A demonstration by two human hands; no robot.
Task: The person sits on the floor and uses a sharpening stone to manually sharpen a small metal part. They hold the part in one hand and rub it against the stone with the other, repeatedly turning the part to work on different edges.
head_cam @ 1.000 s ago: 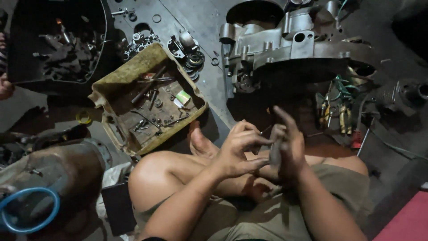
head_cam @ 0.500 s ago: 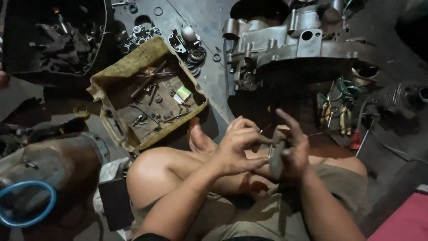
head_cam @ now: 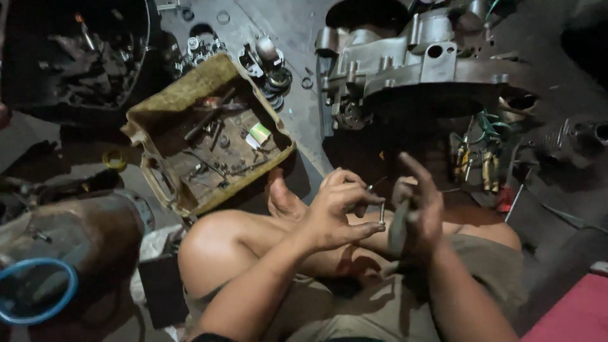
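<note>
I sit cross-legged on the floor with both hands raised over my lap. My left hand [head_cam: 339, 212] pinches a small metal bolt [head_cam: 382, 214] upright between thumb and fingers. My right hand [head_cam: 421, 209] is beside it, fingers partly spread, holding a flat grey metal part [head_cam: 398, 229] against the palm. The two hands nearly touch. My bare knee [head_cam: 215, 247] lies to the left below them.
A dirty yellow tray [head_cam: 190, 85] of tools and small parts sits on the floor at left. A grey engine case [head_cam: 411, 60] lies ahead, with bearings [head_cam: 272, 66] and rings near it. A dark tub [head_cam: 76, 57] of parts is at top left, coloured wires [head_cam: 484, 149] at right.
My hands stay together over my lap; the left hand's fingers have closed tighter on the bolt and turned it upright. The view has shifted slightly.
</note>
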